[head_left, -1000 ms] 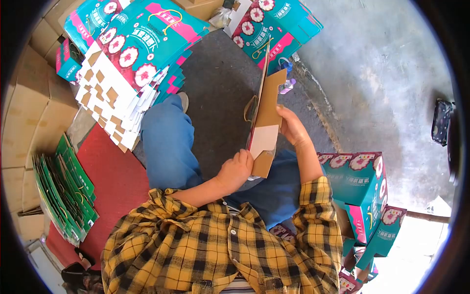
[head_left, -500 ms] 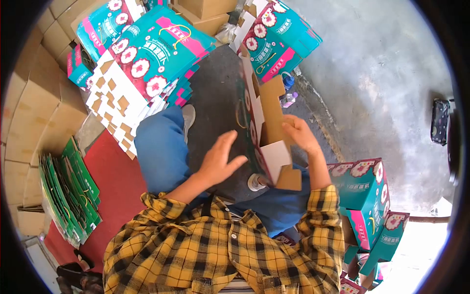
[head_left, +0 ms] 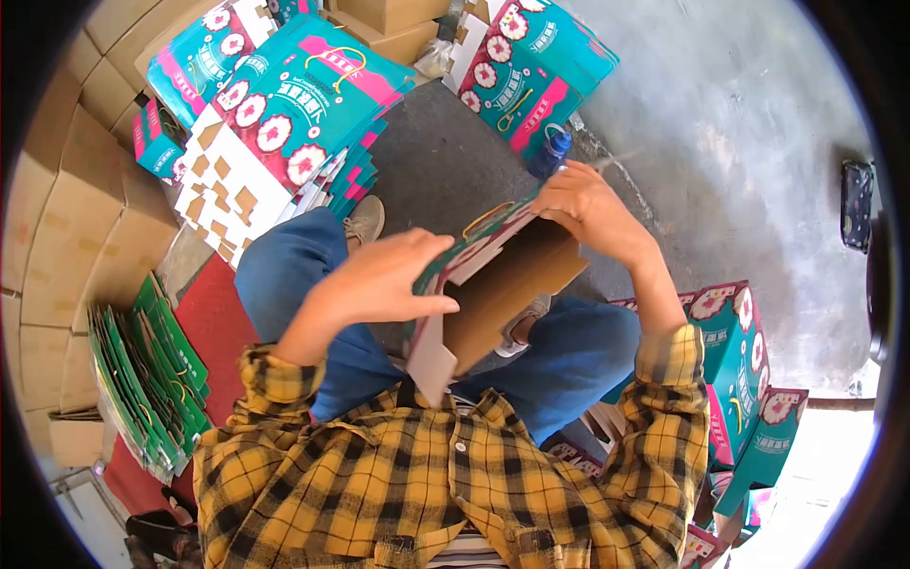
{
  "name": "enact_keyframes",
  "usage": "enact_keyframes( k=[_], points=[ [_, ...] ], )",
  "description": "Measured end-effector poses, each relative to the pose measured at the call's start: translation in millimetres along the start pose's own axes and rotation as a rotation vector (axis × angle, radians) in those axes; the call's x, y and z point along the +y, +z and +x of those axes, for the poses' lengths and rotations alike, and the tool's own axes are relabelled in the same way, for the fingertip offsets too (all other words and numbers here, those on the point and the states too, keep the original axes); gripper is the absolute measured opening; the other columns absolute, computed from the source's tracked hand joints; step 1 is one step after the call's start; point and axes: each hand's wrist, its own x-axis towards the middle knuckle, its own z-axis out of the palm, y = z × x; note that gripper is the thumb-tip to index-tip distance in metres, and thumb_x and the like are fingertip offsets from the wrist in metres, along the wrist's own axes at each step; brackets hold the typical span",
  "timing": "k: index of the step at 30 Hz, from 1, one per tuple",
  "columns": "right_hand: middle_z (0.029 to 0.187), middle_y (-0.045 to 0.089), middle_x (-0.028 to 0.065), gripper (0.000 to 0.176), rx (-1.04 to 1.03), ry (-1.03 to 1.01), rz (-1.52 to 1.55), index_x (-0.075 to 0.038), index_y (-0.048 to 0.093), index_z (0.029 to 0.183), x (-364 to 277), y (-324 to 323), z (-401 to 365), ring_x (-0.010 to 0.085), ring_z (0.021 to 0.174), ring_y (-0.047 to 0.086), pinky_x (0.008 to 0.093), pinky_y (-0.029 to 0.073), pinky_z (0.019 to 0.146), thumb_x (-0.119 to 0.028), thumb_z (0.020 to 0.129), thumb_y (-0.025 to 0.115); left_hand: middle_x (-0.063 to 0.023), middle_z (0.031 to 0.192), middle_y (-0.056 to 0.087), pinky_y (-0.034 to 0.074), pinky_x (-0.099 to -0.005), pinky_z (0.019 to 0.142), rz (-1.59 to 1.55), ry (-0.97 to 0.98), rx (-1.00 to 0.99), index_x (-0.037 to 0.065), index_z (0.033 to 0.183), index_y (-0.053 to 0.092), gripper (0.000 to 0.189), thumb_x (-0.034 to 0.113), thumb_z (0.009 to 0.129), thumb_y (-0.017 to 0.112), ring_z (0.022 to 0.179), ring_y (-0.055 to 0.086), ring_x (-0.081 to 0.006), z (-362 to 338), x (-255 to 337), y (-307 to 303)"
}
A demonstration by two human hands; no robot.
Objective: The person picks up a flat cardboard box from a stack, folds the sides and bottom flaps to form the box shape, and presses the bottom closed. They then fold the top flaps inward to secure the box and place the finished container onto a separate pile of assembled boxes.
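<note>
A half-folded carton (head_left: 517,289), teal and pink outside and brown inside, is tilted over my lap with its open side facing me. My right hand (head_left: 578,204) pinches its far right corner, fingers bent over the edge. At the near left end, my left hand (head_left: 384,275) has the carton's edge between thumb and fingers. The thumb lies over the white end flap; the fingertips reach toward the printed outer wall. A yellow cord handle (head_left: 483,220) shows on that wall.
Flat printed cartons (head_left: 303,114) are stacked ahead left, with another stack (head_left: 540,71) ahead right. Green folded bags (head_left: 156,379) stand on red matting at left. A blue bottle (head_left: 553,152) is beyond my right hand. Folded-up boxes (head_left: 730,360) stand at right; brown cartons (head_left: 76,209) line the left.
The carton has turned and tilted, its far end swinging right and its near end left. My right hand has moved to its far corner. My left hand has come onto its near left end.
</note>
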Motion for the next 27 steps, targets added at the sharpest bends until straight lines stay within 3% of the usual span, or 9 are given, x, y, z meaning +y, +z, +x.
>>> enact_keyframes(
  k=[2,7,8,9,12,17,19,22,27],
  points=[
    [0.089,0.062,0.0030,0.007,0.018,-0.071,-0.016,-0.012,0.065,0.085,-4.3,12.2,7.9,0.0252,0.104,0.055,0.0451,0.038,0.099,-0.010,0.079,0.064,-0.0241,0.126,0.049,0.045,-0.0416,0.092,-0.043,-0.125,-0.101,0.000,0.138,0.035,0.081,0.044,0.079,0.068,0.112,0.053,-0.0393,5.0,2.2,40.8],
    [0.115,0.058,0.0053,0.011,0.172,-0.031,-0.070,-0.011,0.063,0.088,-2.9,64.6,14.8,0.0275,0.120,0.048,0.0459,0.034,0.105,-0.010,0.077,0.067,-0.0215,0.114,0.054,0.049,-0.0473,0.080,-0.185,-0.274,0.075,0.001,0.135,0.038,0.053,0.024,0.089,0.053,0.095,0.059,-0.0405,19.4,-27.7,142.8],
    [0.128,0.051,0.0118,0.032,0.203,0.048,-0.064,-0.010,0.062,0.104,0.4,72.7,11.3,0.0315,0.124,0.045,0.0444,0.034,0.106,-0.012,0.074,0.071,-0.0206,0.112,0.056,0.050,-0.0488,0.076,-0.145,-0.288,0.134,0.000,0.132,0.039,0.048,0.017,0.089,0.050,0.089,0.061,-0.0397,20.8,-34.9,156.0],
    [0.128,0.051,0.0118,0.032,0.196,0.037,-0.065,-0.010,0.062,0.104,1.0,78.8,6.1,0.0315,0.124,0.045,0.0444,0.034,0.106,-0.012,0.074,0.071,-0.0206,0.112,0.056,0.050,-0.0488,0.076,-0.150,-0.295,0.144,0.000,0.132,0.039,0.048,0.017,0.089,0.050,0.089,0.061,-0.0397,19.8,-37.2,160.0],
    [0.139,0.040,0.0213,0.069,0.393,0.454,-0.066,-0.006,0.046,0.133,-1.1,102.0,-23.0,0.0387,0.126,0.041,0.0454,0.036,0.104,-0.019,0.071,0.076,-0.0201,0.113,0.055,0.049,-0.0483,0.079,-0.114,-0.336,0.117,0.000,0.134,0.038,0.049,0.015,0.088,0.047,0.095,0.060,-0.0385,11.9,-40.9,170.7],
    [0.136,0.044,0.0229,0.059,0.216,0.607,-0.078,-0.002,0.048,0.127,9.9,125.5,-64.9,0.0390,0.120,0.048,0.0427,0.043,0.097,-0.022,0.077,0.071,-0.0195,0.125,0.049,0.046,-0.0430,0.091,-0.233,-0.254,0.261,0.005,0.142,0.032,0.049,0.021,0.096,0.043,0.112,0.052,-0.0379,22.0,-30.8,173.9],
    [0.119,0.059,0.0210,0.052,-0.140,0.803,-0.076,-0.005,0.053,0.121,8.0,113.4,-55.5,0.0366,0.105,0.060,0.0433,0.050,0.085,-0.030,0.078,0.070,-0.0209,0.129,0.047,0.045,-0.0427,0.093,-0.269,-0.243,0.247,0.005,0.141,0.033,0.049,0.023,0.097,0.042,0.115,0.051,-0.0374,22.4,-22.5,165.9],
    [0.098,0.068,0.0166,0.043,-0.331,0.897,-0.243,-0.006,0.063,0.108,21.1,104.3,-28.4,0.0331,0.091,0.066,0.0436,0.053,0.075,-0.038,0.080,0.067,-0.0219,0.134,0.045,0.044,-0.0418,0.096,-0.314,-0.211,0.265,0.006,0.141,0.035,0.047,0.025,0.098,0.041,0.119,0.049,-0.0367,23.0,-18.7,165.9],
    [0.095,0.069,0.0154,0.034,-0.344,0.833,-0.237,-0.006,0.071,0.091,77.6,126.1,-24.6,0.0315,0.091,0.067,0.0429,0.054,0.075,-0.038,0.084,0.062,-0.0209,0.136,0.044,0.041,-0.0417,0.099,-0.309,-0.133,0.355,0.007,0.141,0.036,0.046,0.024,0.098,0.042,0.121,0.048,-0.0365,18.4,-32.0,172.5]
  ],
)
